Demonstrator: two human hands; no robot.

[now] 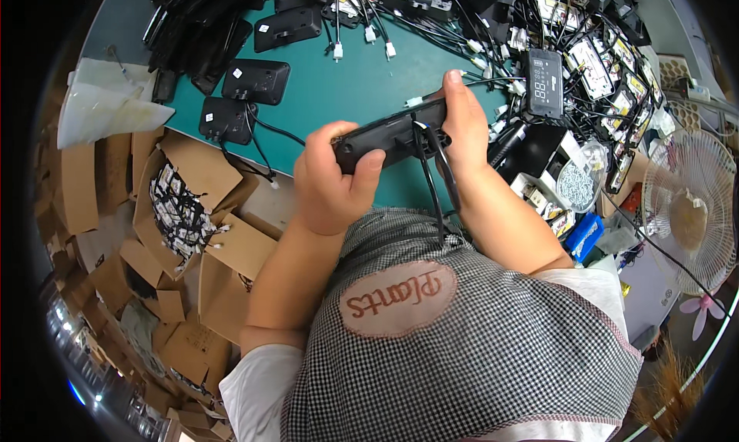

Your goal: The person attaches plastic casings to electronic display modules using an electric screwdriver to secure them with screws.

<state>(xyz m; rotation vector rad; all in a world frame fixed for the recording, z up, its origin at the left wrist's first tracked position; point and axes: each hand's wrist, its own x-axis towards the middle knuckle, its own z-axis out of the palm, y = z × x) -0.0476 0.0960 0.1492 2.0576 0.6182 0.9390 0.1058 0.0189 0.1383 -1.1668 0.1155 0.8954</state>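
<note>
Between both hands I hold a long black plastic housing (377, 139) above the near edge of the bench. My left hand (327, 176) grips its left end, thumb on the face toward me. My right hand (464, 126) holds the right end, its thumb up along the edge. Black cables (428, 182) hang from the housing's middle toward my apron. Left of it on the bench lie two black housings, one (256, 81) behind the other (226, 120), with a black cable running out. A black display unit with digits (544, 84) sits to the right.
Green mat (346, 84) covers the bench. Stacked black housings (204, 26) stand at the back left. Circuit boards and cables (591, 65) pile up at right, near a tub of screws (577, 186) and a fan (687, 211). Cardboard boxes (204, 169) fill the left, one full of wired parts.
</note>
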